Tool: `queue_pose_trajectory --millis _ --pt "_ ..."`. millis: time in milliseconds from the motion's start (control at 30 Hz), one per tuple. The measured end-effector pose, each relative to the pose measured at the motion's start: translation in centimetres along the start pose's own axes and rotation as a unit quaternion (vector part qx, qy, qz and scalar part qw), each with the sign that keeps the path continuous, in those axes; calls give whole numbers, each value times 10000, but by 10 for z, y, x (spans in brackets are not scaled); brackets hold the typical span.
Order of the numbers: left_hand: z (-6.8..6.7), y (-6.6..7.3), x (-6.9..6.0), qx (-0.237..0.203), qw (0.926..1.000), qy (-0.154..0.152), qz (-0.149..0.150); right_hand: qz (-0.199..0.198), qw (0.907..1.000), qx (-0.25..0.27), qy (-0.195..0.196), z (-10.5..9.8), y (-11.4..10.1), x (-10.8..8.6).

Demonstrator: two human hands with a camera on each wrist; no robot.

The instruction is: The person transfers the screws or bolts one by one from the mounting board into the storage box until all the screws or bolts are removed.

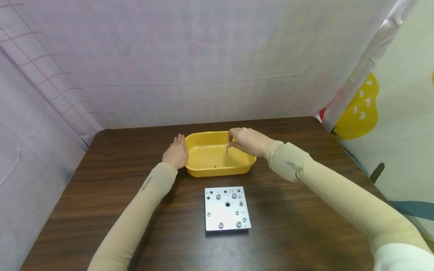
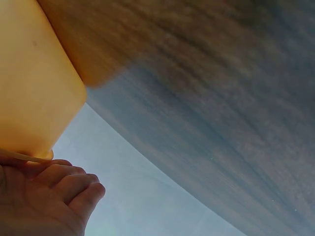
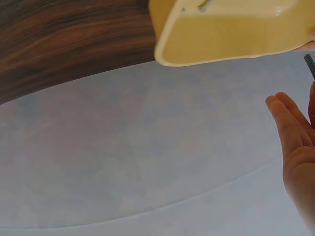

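A yellow oval tray (image 1: 207, 172) stands near the table's far side. My left hand (image 1: 176, 152) rests against its left rim with relaxed fingers; the left wrist view shows this hand (image 2: 56, 196) touching the tray (image 2: 39, 78) edge. Over the tray's right part, my right hand (image 1: 251, 141) pinches a screw (image 1: 227, 149) that hangs downward. In the right wrist view the threaded screw (image 3: 309, 65) stands out from the fingers of my right hand (image 3: 298, 142). One small metal piece (image 1: 215, 166) lies on the tray floor.
A square silver metal plate (image 1: 220, 218) with screws and holes lies on the dark wooden table (image 1: 135, 158), nearer to me than the tray. White cloth (image 1: 203, 101) hangs behind the table, and a patterned cloth (image 1: 407, 150) is at the right.
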State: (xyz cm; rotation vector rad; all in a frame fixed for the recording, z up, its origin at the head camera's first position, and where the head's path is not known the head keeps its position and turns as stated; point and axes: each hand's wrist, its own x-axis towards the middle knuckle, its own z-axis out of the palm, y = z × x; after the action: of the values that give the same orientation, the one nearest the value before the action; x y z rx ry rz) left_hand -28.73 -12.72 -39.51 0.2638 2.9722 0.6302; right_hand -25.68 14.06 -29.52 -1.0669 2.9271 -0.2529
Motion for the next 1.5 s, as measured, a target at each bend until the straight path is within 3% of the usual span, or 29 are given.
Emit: queue_pose_trajectory --millis 333,567,833,1133,1300,1500 --pt "-2 -1 -1 53 10000 1 32 178 9994 50 -302 -1 14 24" --pt "-2 -1 -2 30 10000 33 10 50 9974 -66 -714 6 18 43" --pt "-1 1 -4 71 9999 55 50 232 9924 56 -1209 17 20 55" --pt "-1 3 -4 53 10000 18 38 264 9936 -167 -1082 26 22 58" --pt "-1 2 -4 14 10000 11 24 320 9922 -66 -1203 31 23 56" --pt "-1 1 -4 46 10000 0 46 251 9937 54 -1087 32 23 49"
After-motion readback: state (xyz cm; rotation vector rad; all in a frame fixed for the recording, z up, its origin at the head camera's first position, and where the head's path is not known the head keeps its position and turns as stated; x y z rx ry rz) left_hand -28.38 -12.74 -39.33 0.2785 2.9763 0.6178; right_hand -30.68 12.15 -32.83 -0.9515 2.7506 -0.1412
